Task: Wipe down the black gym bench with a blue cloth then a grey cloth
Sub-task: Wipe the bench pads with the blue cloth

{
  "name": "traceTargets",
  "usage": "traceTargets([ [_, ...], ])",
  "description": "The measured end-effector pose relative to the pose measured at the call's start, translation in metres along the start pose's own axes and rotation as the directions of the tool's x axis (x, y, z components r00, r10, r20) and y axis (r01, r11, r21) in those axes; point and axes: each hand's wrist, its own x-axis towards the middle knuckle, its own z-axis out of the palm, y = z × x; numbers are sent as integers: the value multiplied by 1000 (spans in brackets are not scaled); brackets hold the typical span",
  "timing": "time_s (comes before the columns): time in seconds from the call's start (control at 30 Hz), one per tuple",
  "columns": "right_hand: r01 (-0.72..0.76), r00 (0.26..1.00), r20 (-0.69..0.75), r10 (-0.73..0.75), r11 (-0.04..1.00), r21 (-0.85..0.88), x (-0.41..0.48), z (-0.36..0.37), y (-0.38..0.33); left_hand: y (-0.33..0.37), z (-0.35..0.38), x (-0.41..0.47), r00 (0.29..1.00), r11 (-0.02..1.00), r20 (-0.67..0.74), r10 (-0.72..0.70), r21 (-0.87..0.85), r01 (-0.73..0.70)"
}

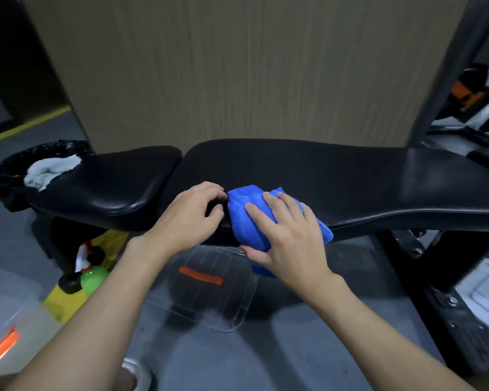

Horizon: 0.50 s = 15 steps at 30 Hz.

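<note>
At about 9 o'clock sits one black bin (pixel 3 167) with a crinkly black bag, and one grey cloth (pixel 50 170) lies bunched up in it, just beside the end of the black gym bench (pixel 322 176). At 8 o'clock, low on the floor, there is one clear plastic box (pixel 9 314) with an orange handle; what is in it cannot be made out. One green spray bottle (pixel 92 277) stands near the bench leg. The bench has two black pads, a short one to the left and a long one to the right. At 6 o'clock one clear plastic lid (pixel 206 289) with an orange strip lies on the grey floor.

There are two hands. The left hand (pixel 189 215) is curled with its fingers on the bench edge near the gap between the pads. The right hand (pixel 287 235) is spread flat, pressing one blue cloth (pixel 246 218) onto the near edge of the long pad, at the middle. The hands are close together.
</note>
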Motion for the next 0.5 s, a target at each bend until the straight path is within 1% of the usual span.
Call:
traceTargets([
  [0.1, -20, 999, -33, 21, 999, 28, -14, -6, 26, 22, 13, 10, 997, 999, 60, 48, -18, -47],
  [0.2, -58, 993, -100, 61, 998, 36, -30, -10, 59, 45, 27, 22, 989, 994, 107, 104, 11, -106],
  [0.27, -106, 980, -162, 113, 993, 56, -39, -11, 81, 58, 36, 32, 985, 991, 117, 126, 30, -130],
  [0.37, -175, 953, -237, 190, 981, 80, -48, -11, 108, 82, 49, 51, 966, 981, 181, 185, 27, -193],
  [0.43, -210, 939, -263, 222, 975, 72, -56, -12, 128, 99, 59, 64, 948, 970, 210, 237, 8, -244],
  [0.5, -278, 918, -285, 276, 960, 32, -68, -16, 156, 113, 70, 71, 936, 960, 223, 273, -1, -279],
])
